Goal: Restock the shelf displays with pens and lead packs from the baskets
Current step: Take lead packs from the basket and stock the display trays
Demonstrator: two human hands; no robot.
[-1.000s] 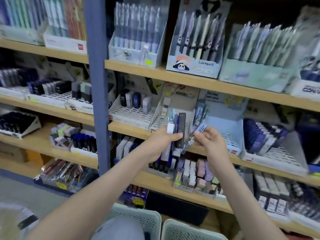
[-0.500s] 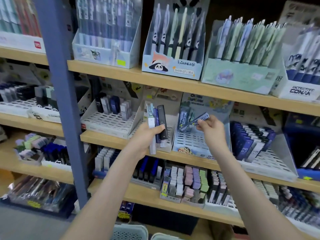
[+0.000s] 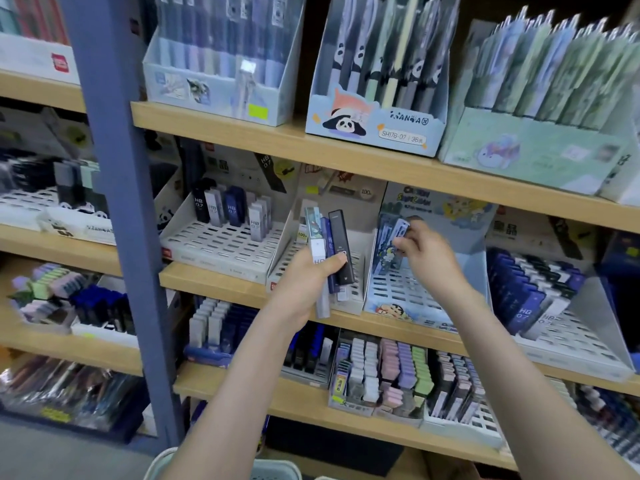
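My left hand [image 3: 304, 282] grips a fan of several slim lead packs [image 3: 329, 244], white, blue and black, held upright in front of a white slotted display tray [image 3: 287, 261] on the middle shelf. My right hand [image 3: 429, 258] pinches one pale blue lead pack [image 3: 398, 230] at the back of the light-blue cartoon display tray [image 3: 394, 292], where a couple of similar packs stand. The rims of the baskets [image 3: 273, 471] show at the bottom edge.
A blue steel upright [image 3: 117, 202] divides the wooden shelves. Left of my hands is a tray with HB 07 lead packs [image 3: 228, 206]; right is a tray of dark blue packs [image 3: 533, 292]. Pen display boxes [image 3: 377, 81] fill the shelf above, erasers and refills the shelf below.
The view has moved closer to the shelf. My right hand carried its lead pack up and into the back of the light-blue tray. My left hand keeps holding its packs.
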